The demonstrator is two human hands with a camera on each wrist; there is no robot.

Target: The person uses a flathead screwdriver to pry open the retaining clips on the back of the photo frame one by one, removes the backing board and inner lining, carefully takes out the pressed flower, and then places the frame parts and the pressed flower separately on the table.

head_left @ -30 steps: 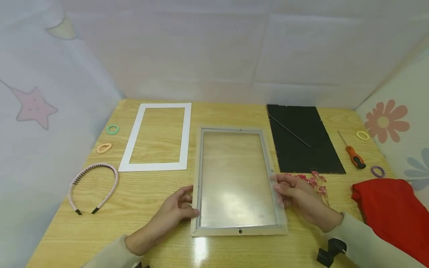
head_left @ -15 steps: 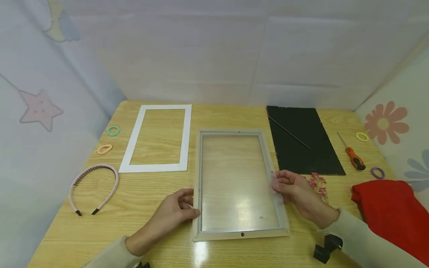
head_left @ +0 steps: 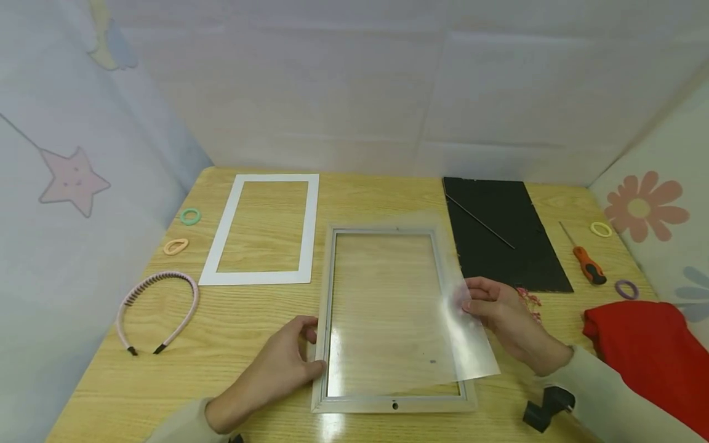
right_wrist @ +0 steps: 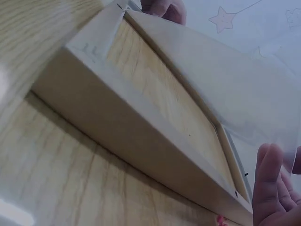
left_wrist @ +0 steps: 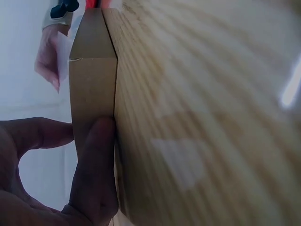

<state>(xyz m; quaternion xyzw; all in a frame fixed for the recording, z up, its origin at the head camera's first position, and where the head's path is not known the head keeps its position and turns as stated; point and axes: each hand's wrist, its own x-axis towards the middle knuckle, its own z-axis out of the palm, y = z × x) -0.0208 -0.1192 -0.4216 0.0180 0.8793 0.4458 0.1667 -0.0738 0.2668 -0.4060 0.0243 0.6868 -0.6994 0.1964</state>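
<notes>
A pale wooden picture frame (head_left: 354,404) lies on the table in front of me. My left hand (head_left: 277,369) holds its left side; in the left wrist view the fingers (left_wrist: 96,160) press against the frame's outer edge. My right hand (head_left: 512,323) pinches a clear plastic sheet (head_left: 476,351) by its right edge, thumb on the near face. The sheet is tilted over the frame, its right side raised and sticking out past the frame. In the right wrist view the sheet (right_wrist: 235,84) stands up off the frame (right_wrist: 122,117), and bare tabletop shows through the opening.
Back left lies a white mat border (head_left: 304,234); back right, a black backing board (head_left: 498,264) with a thin rod (head_left: 479,221) on it. An orange screwdriver (head_left: 587,264), red cloth (head_left: 642,338), pink flowers (head_left: 530,299), a headband (head_left: 191,307) and several hair ties surround the frame.
My right hand has lifted the plastic sheet's right side and drawn it rightward, out of line with the frame. The frame has shifted slightly toward me, with my left hand still at its side.
</notes>
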